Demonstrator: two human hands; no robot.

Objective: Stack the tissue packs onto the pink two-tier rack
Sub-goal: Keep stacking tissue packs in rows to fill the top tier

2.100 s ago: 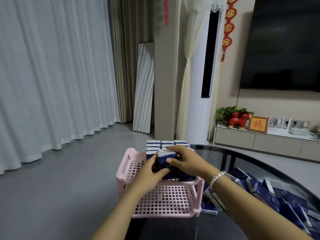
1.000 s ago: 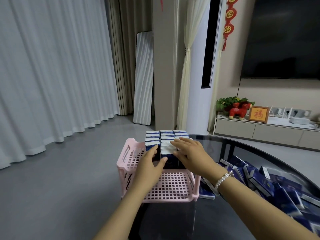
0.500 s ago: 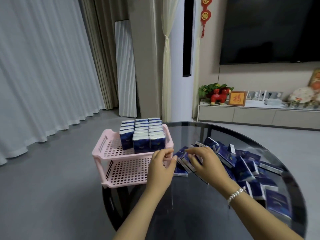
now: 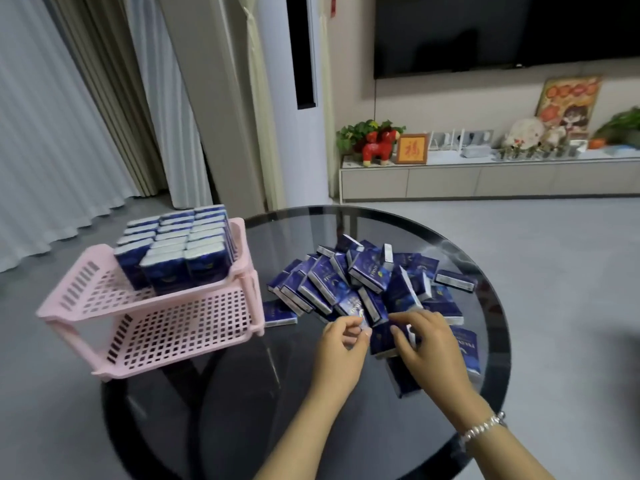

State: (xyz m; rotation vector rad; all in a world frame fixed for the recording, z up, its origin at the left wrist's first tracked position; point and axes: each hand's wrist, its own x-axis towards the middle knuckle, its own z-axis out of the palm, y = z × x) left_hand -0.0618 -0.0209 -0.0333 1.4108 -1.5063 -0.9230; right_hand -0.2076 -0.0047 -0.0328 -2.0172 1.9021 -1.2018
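- Tissue packs [image 4: 367,282] lie in a loose, overlapping heap on the right half of the round dark glass surface [image 4: 346,223], some flat, some propped on edge against their neighbours.
- More packs [image 4: 180,247] already stand upright in tight rows at the back of the upper tier of the pink two-tier rack [image 4: 104,303]; the front of that tier and the visible part of the lower tier look bare.
- The rack sits at the left edge of the surface, and its near-left corner seems to overhang the rim.
- The left hand [image 4: 341,351] is at the near edge of the heap with fingers curled, pinching the corner of one pack between thumb and fingertips.
- The right hand [image 4: 427,348] lies over the near packs just beside it, fingers bent and closing on a pack, though blur makes it hard to tell whether the grip is complete.
- Judging from this, the step in hand is gathering the next few packs to carry over.
- Risk: pulling a pack from the bottom of the heap could tip the propped ones and send some sliding on the slick glass toward the far-right rim.
- Risk: a corner pinch on a soft wrapper may slip midway, dropping the pack.
- Risk: pressing new packs against the standing rows could topple them, or nudge the light rack further off the edge.
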